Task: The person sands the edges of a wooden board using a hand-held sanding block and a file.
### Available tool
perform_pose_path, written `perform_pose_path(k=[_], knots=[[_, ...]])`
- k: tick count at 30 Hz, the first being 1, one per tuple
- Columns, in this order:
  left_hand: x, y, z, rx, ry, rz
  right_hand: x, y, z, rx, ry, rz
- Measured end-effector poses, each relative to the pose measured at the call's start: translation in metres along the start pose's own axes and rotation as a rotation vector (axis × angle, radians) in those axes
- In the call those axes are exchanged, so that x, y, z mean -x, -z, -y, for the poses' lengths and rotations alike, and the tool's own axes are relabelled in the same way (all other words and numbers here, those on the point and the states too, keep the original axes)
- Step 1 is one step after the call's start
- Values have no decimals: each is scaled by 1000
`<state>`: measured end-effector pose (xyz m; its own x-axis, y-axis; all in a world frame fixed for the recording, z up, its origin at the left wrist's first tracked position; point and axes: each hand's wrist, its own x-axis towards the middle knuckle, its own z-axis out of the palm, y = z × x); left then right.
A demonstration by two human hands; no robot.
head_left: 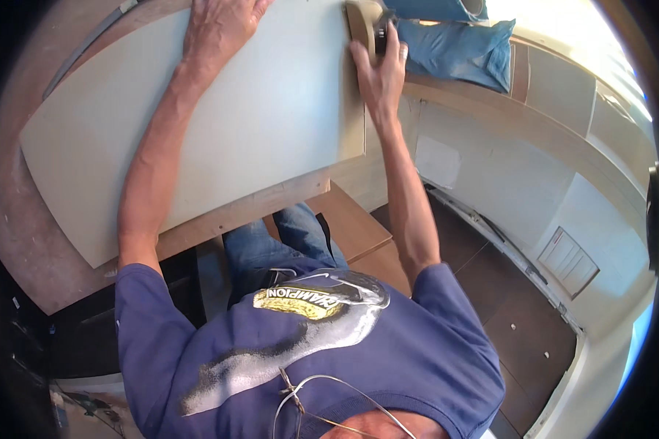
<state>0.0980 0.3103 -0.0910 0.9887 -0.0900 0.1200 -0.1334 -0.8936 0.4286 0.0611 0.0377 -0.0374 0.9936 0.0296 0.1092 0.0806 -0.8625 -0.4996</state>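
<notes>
A large pale panel (249, 124) with a smooth face lies in front of me. My left hand (223, 28) rests on its far part, thumb spread away; the other fingertips run out of the picture at the top. At the panel's right edge my right hand (382, 82) is closed around a tool with a black knob (381, 35), its kind not clear. The thumb presses beside a beige block-like piece (362, 28), which may be part of that tool. A ring shows on one right finger.
A wooden strip (249, 212) runs under the panel's near edge. Blue fabric bundles (458, 55) lie on the ledge at the back right. Brown boards (351, 219) stand by my legs. At right are a white wall with a vent (568, 262) and a dark tiled floor (490, 293).
</notes>
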Motion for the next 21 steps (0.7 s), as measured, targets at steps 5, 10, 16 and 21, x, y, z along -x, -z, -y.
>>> perform_pose_path(k=[5,10,16,21], knots=[[12,17,12,1,30,2,57,4,-4,63,20,28],[10,14,14,-32,17,-70,106,20,-8,24,-148,56],[8,8,12,-6,2,-37,42,6,3,33,-92,58],[11,12,18,0,-6,-38,145,32,-11,1,-203,91]])
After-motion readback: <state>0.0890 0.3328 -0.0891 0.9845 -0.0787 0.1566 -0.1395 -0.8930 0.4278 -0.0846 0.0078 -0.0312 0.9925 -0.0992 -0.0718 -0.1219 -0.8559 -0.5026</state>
